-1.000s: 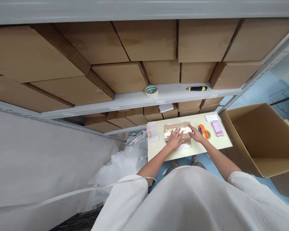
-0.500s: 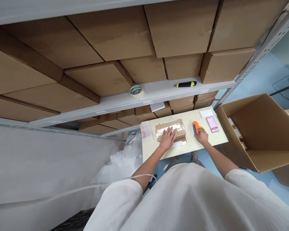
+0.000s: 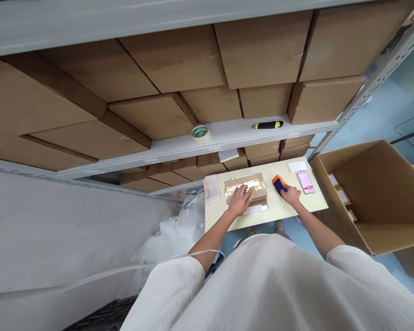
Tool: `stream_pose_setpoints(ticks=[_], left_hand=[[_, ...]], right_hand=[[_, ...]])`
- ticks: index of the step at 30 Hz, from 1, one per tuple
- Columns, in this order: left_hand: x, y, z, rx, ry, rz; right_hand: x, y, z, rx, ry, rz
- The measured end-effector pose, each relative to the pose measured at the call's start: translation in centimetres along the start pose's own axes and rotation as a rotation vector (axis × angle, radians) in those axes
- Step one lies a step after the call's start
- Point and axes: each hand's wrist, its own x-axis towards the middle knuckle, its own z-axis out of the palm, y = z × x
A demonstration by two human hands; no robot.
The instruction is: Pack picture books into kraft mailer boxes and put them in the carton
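A small cardboard box with shiny clear tape across its top lies on the pale yellow table. On its top rests my left hand, fingers spread and flat. To the right of the box, my right hand is closed around an orange and dark blue tape dispenser, which is tilted just over the tabletop. The underside of my right hand's grip is hidden.
A clear plastic bag lies at the table's left end, white paper and a pink phone-like item at the right. A large open carton stands to the right. The shelf holds a tape roll and a utility knife.
My right hand has turned the tape dispenser, so more of its dark blue side shows. My left hand stays on the box. The whole view has shifted slightly.
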Motion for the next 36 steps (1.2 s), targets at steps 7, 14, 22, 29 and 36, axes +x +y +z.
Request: stream_pose_setpoints(ticks=[7, 14, 22, 29, 36], left_hand=[[0.1, -0.5, 0.3, 0.035, 0.036, 0.052], [-0.3, -1.5, -0.5, -0.041, 0.063, 0.09], [-1.4, -2.9, -0.9, 0.012, 0.178, 0.011], [-1.2, -3.4, -0.6, 0.004, 0.19, 0.031], [-1.3, -3.4, -0.7, -0.014, 0.2, 0.048]], right_hand=[[0.9, -5.3, -7.1, 0.621, -0.241, -0.261], [1.3, -11.9, -7.3, 0.704, -0.601, -0.385], [2.2, -13.0, -5.4, 0.612, -0.737, -0.416], [0.6, -14.2, -4.7, 0.371, -0.504, -0.428], [-2.5, -15.1, -4.0, 0.209, -0.311, -0.52]])
